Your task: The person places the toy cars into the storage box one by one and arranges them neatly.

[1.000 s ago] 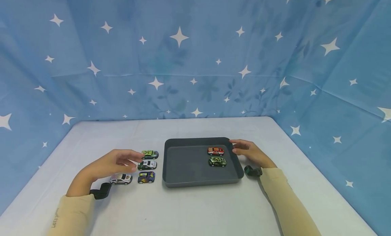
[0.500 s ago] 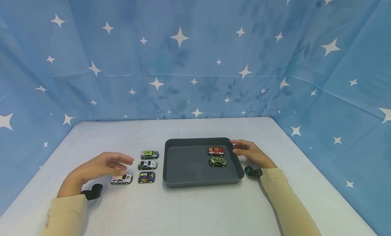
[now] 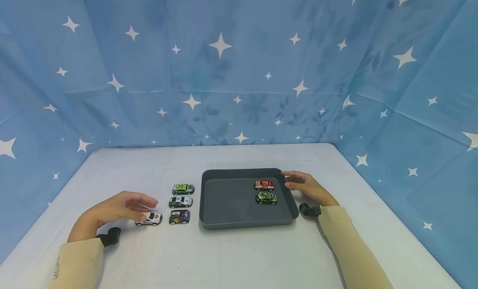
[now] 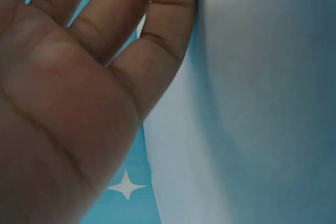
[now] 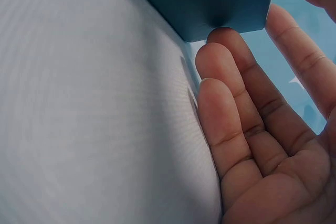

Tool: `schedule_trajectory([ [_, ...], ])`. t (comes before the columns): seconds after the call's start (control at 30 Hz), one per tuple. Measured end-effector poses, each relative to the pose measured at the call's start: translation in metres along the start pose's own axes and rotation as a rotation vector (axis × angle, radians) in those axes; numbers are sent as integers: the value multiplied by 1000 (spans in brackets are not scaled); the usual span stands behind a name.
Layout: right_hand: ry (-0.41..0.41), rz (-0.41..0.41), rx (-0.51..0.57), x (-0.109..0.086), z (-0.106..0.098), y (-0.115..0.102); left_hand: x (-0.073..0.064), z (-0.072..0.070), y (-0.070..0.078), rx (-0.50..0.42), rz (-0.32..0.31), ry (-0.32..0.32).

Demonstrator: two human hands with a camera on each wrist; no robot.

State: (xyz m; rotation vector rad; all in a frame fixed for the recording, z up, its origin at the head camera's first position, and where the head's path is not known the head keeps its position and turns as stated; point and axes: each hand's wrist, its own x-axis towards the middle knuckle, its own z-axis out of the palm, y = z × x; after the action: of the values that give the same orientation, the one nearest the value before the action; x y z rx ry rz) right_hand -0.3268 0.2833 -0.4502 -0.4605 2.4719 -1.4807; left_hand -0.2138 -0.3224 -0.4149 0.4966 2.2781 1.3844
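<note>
A star-patterned blue curtain (image 3: 239,73) hangs behind the white table (image 3: 239,255).

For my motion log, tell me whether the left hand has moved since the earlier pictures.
Yes: in the head view, the left hand moved left and slightly down, away from the tray.

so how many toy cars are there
6: red car and dark-green car in the tray; lime car, silver car, purple car and partly covered white car left of it.

left sleeve (image 3: 78,262): beige, dark lettering | right sleeve (image 3: 349,243): beige | left camera (image 3: 110,237): black | right camera (image 3: 310,210): black
</note>
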Motion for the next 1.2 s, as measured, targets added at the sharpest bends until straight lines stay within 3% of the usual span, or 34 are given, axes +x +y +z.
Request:
schedule_trajectory([
  [0.27,-1,8,7,0,1,-1,-3,-2,-5,10,-47,5],
  [0.6,-5,-11,13,0,1,0,-3,-1,-3,90,-73,22],
  [0.87,-6,-1,19,1,0,1,0,2,-3,156,-90,68],
  [1.2,2,4,17,2,1,1,3,6,-2,163,-125,117],
])
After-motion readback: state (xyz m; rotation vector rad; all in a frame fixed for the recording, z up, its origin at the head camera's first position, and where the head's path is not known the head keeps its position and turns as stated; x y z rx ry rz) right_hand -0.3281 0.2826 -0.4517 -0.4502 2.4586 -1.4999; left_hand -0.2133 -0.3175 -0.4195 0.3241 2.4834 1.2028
